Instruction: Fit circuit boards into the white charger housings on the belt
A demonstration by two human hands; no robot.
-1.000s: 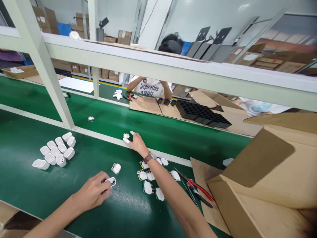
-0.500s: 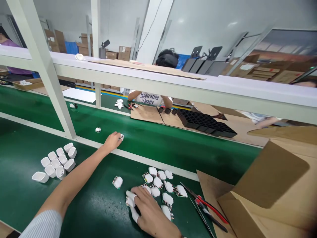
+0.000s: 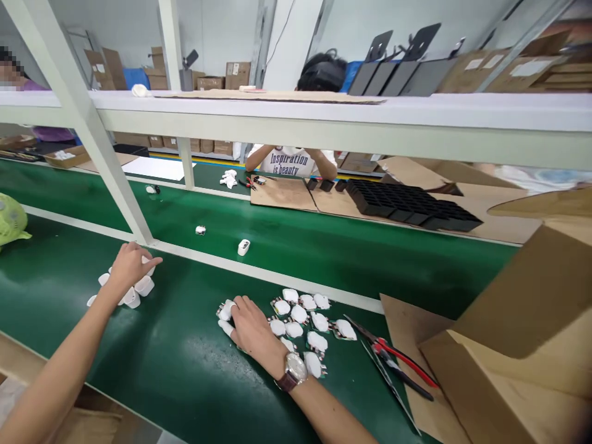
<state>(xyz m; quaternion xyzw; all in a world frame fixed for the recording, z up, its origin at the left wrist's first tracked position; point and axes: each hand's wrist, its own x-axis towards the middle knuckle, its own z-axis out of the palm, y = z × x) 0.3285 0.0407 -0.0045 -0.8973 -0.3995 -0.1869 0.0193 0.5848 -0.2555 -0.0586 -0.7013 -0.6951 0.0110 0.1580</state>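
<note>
My left hand (image 3: 132,265) is over a cluster of small white plastic housings (image 3: 132,298) at the left. Its thumb sticks out to the right across one housing, apart from the bent fingers. White finger covers show on my right hand (image 3: 252,330), which has its thumb and fingertips around a small circuit board with a white pad (image 3: 225,310) on the green bench. To its right lie several similar padded boards (image 3: 298,314), partly behind the hand and wrist. A single white housing (image 3: 243,247) stands on the green belt, with something dark in its opening.
Red-handled pliers (image 3: 402,364) and tweezers (image 3: 391,388) lie at right beside an open cardboard box (image 3: 490,370). A white frame post (image 3: 106,148) and shelf beam (image 3: 296,129) cross ahead. Opposite, a person sits behind black trays (image 3: 411,203). A yellow-green object (image 3: 12,219) is far left.
My left hand has let go of the white housing on the belt and moved back left to the cluster. My right hand has shifted to the lone padded board. The view has shifted.
</note>
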